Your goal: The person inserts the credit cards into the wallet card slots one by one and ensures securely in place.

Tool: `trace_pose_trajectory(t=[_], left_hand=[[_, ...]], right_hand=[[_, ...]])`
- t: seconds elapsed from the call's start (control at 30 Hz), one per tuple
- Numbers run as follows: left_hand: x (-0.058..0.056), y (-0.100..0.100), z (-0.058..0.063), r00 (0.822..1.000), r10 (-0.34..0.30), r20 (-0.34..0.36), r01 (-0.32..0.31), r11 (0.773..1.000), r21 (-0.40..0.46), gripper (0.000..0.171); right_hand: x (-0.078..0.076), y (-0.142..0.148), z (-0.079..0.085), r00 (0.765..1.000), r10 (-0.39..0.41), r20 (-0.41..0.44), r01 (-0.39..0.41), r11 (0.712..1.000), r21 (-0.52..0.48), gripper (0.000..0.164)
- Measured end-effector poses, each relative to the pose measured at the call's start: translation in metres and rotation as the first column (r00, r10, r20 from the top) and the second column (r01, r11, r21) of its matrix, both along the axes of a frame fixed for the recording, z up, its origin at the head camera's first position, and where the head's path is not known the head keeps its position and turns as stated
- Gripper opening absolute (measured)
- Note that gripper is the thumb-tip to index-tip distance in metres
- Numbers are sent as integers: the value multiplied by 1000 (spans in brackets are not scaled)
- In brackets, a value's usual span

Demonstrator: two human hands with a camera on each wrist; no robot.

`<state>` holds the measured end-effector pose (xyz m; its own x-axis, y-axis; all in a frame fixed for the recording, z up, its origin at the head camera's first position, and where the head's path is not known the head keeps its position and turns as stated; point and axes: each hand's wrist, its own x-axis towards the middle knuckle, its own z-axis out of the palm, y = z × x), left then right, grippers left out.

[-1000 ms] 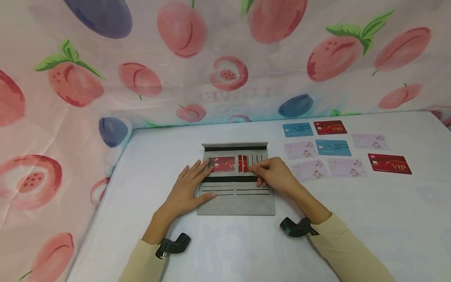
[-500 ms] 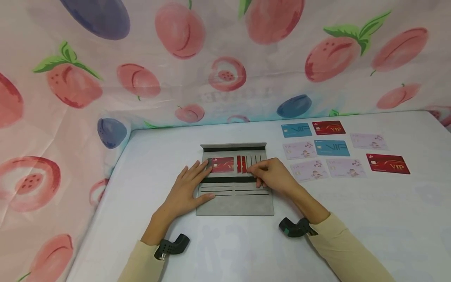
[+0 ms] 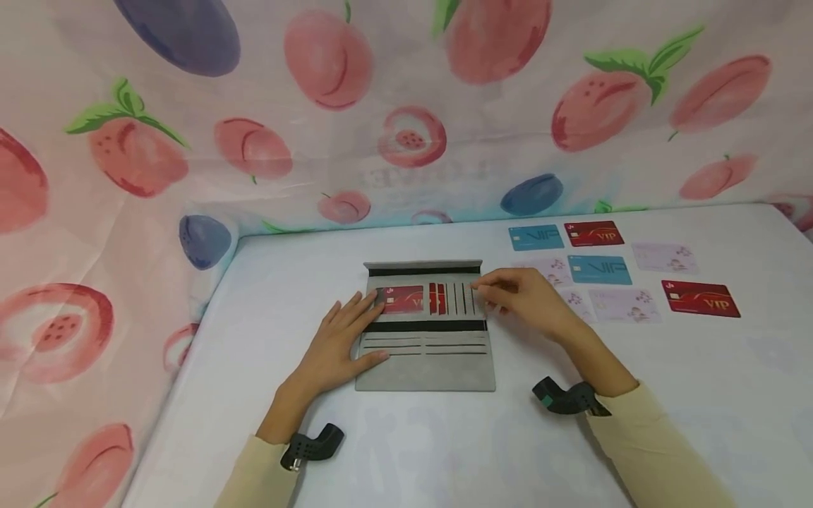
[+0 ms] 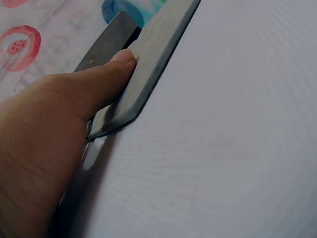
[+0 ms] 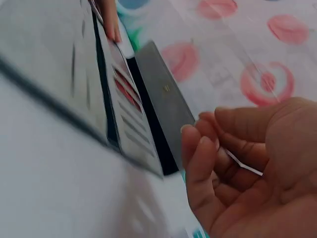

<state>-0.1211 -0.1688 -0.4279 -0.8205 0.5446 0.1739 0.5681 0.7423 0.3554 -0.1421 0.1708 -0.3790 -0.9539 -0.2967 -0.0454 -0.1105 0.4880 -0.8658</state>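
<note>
A grey wallet [image 3: 425, 374] lies unfolded on the white table. One red VIP card [image 3: 403, 300] shows in its window, and red strips of card [image 3: 434, 298] show in the upright slots beside it. My left hand [image 3: 333, 346] rests on the wallet's left side, fingers spread by the window. In the left wrist view its thumb lies on the wallet's surface. My right hand [image 3: 530, 300] hovers at the wallet's right edge. The right wrist view shows its fingers [image 5: 200, 168] loosely bent, with nothing seen between them.
To the right lie two blue VIP cards [image 3: 600, 270], red VIP cards [image 3: 701, 298] and several pale pink cards [image 3: 625, 305]. My right hand partly covers some pink ones. A fruit-print cloth [image 3: 305, 141] stands behind the table.
My right hand has left the wallet's upright slots and moved right and slightly back, towards the loose cards. The left hand and the wallet have stayed in place.
</note>
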Motion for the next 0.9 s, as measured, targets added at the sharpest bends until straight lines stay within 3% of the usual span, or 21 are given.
trace_pose_trajectory(t=[0.13, 0.4, 0.53, 0.67, 0.9], left_hand=[[0, 1, -1, 1000, 1, -9, -1, 1000, -7, 77], [0, 2, 0, 1000, 0, -16, 0, 1000, 2, 77], [1, 2, 1, 1000, -1, -10, 1, 1000, 1, 77], [0, 2, 2, 1000, 4, 1, -4, 1000, -12, 77], [0, 2, 1, 1000, 5, 0, -5, 1000, -9, 77]], right_hand=[[0, 32, 1, 998, -40, -47, 42, 998, 53, 29], [9, 86, -3, 990, -124, -62, 131, 983, 131, 34], [15, 106, -6, 978, -186, -100, 201, 964, 175, 36], [18, 122, -9, 964, -252, -79, 262, 950, 168, 43], [16, 137, -21, 970, -237, -51, 242, 953, 184, 44]])
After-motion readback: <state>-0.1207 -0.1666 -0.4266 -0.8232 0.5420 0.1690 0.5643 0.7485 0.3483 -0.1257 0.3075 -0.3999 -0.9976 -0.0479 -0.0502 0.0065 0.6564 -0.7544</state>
